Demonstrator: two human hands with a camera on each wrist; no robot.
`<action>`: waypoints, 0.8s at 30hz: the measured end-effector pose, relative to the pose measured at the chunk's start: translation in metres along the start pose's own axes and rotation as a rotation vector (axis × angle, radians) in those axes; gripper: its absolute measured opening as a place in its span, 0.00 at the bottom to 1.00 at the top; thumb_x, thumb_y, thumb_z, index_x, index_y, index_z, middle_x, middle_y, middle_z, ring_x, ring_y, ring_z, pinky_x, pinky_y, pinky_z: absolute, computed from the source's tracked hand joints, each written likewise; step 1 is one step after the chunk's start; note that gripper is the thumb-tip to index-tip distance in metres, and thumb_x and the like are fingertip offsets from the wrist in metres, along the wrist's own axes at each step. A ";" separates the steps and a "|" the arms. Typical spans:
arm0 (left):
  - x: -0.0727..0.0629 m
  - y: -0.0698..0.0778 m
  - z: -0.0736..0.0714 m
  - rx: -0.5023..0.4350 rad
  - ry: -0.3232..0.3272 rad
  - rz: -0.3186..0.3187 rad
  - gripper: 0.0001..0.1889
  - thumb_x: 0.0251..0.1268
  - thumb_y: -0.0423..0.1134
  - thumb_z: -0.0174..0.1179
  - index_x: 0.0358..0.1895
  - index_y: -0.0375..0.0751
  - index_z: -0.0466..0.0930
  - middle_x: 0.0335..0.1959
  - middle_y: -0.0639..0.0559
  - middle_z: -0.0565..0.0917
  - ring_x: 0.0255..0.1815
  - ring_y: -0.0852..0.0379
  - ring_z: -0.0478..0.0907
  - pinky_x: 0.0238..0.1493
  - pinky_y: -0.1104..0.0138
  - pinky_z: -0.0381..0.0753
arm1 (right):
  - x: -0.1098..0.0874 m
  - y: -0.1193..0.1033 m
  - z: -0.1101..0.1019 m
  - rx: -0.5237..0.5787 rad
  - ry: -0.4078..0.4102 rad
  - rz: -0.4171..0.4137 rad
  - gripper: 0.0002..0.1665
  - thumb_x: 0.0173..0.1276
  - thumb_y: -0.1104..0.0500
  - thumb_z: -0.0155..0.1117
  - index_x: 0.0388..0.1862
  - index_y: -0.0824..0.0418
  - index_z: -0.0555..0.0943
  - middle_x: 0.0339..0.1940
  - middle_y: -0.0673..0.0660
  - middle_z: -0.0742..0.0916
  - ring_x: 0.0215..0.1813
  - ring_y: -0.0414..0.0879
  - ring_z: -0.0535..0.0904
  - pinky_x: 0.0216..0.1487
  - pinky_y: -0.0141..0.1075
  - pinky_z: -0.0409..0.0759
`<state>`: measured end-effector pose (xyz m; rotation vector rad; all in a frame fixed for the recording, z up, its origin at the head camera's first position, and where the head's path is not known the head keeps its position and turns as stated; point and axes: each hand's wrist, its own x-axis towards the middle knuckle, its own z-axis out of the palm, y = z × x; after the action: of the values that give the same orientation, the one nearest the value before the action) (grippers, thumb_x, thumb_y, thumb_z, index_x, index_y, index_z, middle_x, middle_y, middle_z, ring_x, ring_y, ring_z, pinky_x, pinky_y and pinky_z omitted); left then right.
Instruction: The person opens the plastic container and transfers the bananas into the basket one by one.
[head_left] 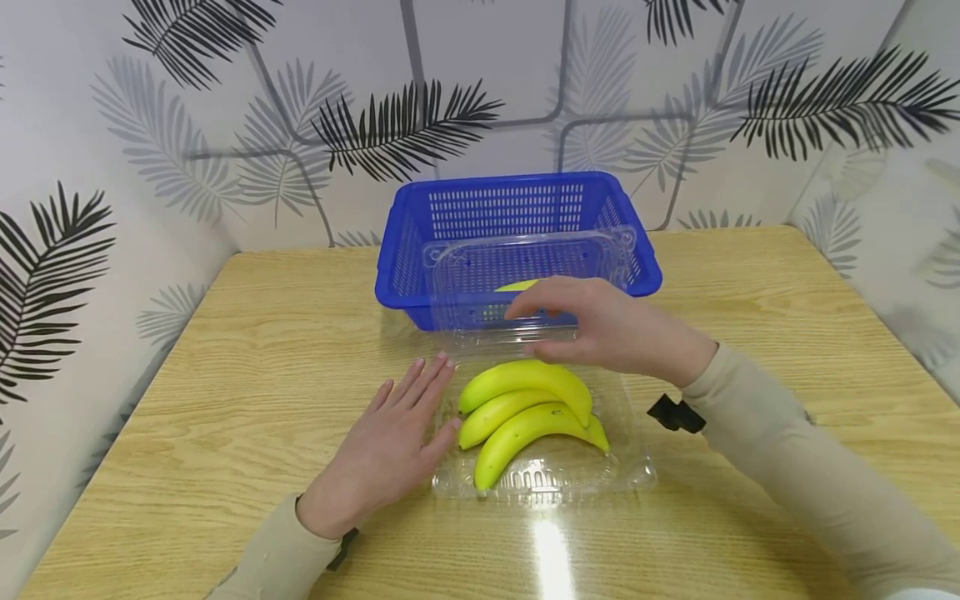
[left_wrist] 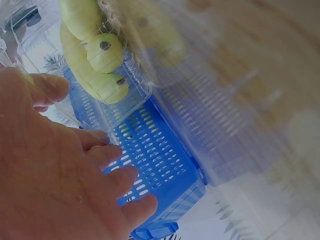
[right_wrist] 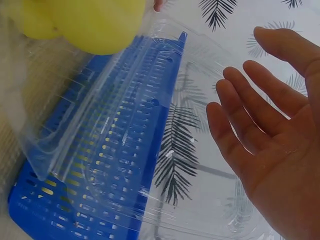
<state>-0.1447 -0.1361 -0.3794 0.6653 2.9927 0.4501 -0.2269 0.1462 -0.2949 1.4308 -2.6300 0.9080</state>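
Note:
Three yellow bananas lie side by side in the base of a clear plastic clamshell box. The box's lid stands raised at the back, in front of the blue basket. Along the box's left side my left hand lies with fingers extended, its thumb near the banana tips. In the left wrist view, the clear wall passes close to that hand's thumb and fingers. Over the back of the box hovers my right hand, fingers loosely bent and holding nothing. The right wrist view shows its fingers apart from the bananas.
Behind the box stands a blue perforated basket, with a yellow banana partly visible inside through the lid. The wooden table meets a leaf-patterned wall at the back.

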 end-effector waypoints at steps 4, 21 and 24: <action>0.001 0.000 0.001 -0.004 0.006 0.005 0.34 0.78 0.56 0.42 0.80 0.46 0.49 0.80 0.55 0.46 0.79 0.53 0.41 0.75 0.47 0.46 | -0.002 0.003 0.004 0.002 -0.003 -0.007 0.19 0.67 0.56 0.69 0.57 0.50 0.81 0.56 0.45 0.83 0.60 0.42 0.76 0.62 0.42 0.74; 0.001 0.000 0.001 -0.002 0.013 0.004 0.34 0.77 0.56 0.42 0.80 0.46 0.49 0.80 0.55 0.47 0.79 0.52 0.42 0.75 0.47 0.47 | -0.008 0.012 0.024 -0.063 -0.068 0.058 0.20 0.67 0.51 0.69 0.57 0.50 0.82 0.54 0.44 0.83 0.58 0.42 0.77 0.59 0.39 0.76; 0.000 0.000 0.000 -0.004 0.007 0.001 0.34 0.78 0.56 0.42 0.80 0.46 0.49 0.80 0.55 0.46 0.79 0.53 0.42 0.75 0.47 0.46 | -0.009 0.013 0.026 -0.074 -0.071 0.057 0.21 0.66 0.51 0.69 0.57 0.53 0.82 0.54 0.45 0.84 0.58 0.42 0.77 0.60 0.39 0.76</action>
<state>-0.1450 -0.1355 -0.3796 0.6657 2.9978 0.4588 -0.2249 0.1457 -0.3255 1.4039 -2.7371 0.7701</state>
